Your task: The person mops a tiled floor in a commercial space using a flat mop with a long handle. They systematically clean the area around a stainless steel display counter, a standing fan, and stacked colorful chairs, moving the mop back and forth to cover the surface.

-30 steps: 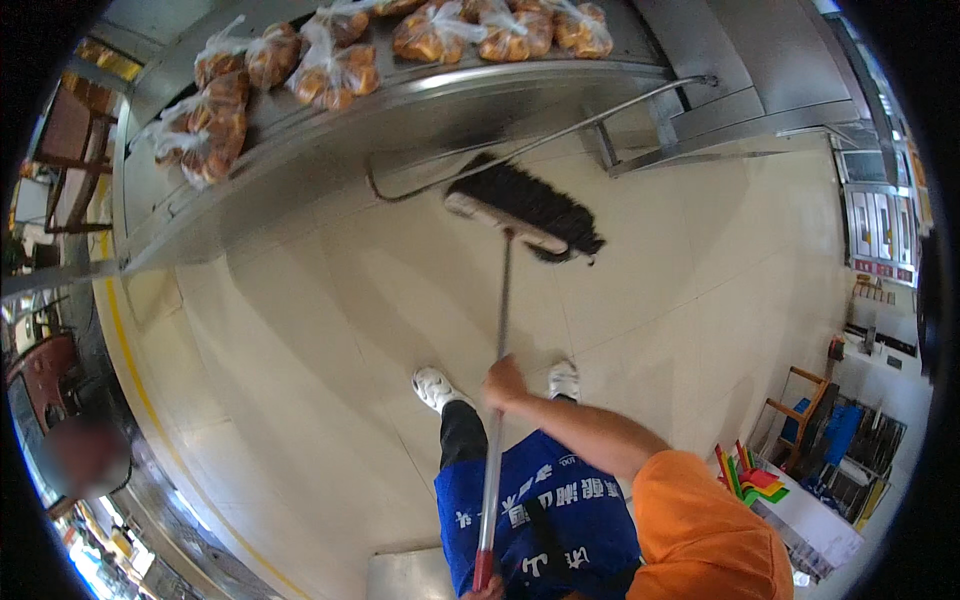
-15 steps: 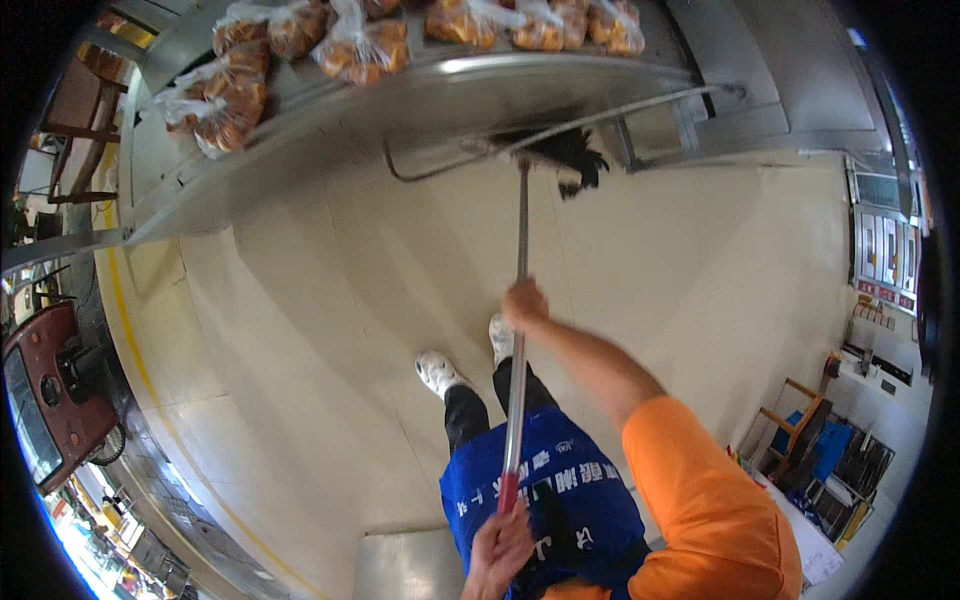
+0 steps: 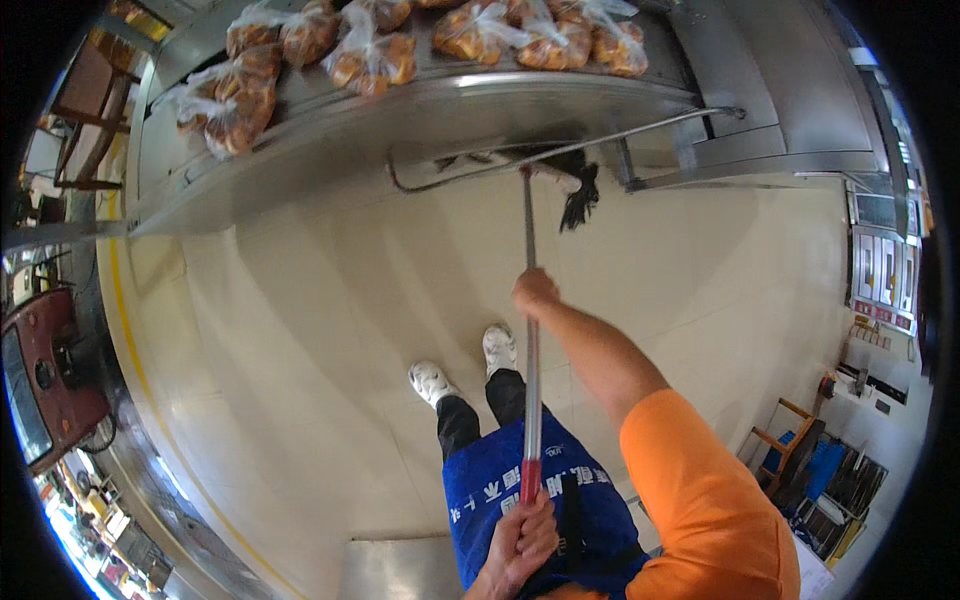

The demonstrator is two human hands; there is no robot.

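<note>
I hold a mop with both hands, its metal handle (image 3: 532,390) running straight away from my body. My left hand (image 3: 524,535) is closed round the lower end, at the red grip (image 3: 531,480). Farther up the shaft, my right hand (image 3: 535,292) is wrapped round the metal, the arm stretched forward. The dark mop head (image 3: 580,200) lies on the floor at the far end, partly hidden beneath a steel counter (image 3: 450,100). Some of its black strands stick out to the right.
Several clear bags of brown food (image 3: 370,62) stand on the counter. A bent metal rail (image 3: 560,150) runs along its front. Pale floor tiles (image 3: 300,330) surround my white shoes (image 3: 432,382). A steel plate (image 3: 398,570) lies close behind; a wooden chair (image 3: 790,440) stands at right.
The mop's strands have swung nearer and now trail toward me. The handle's near end and my left hand have shifted slightly right, and my right hand has moved slightly forward.
</note>
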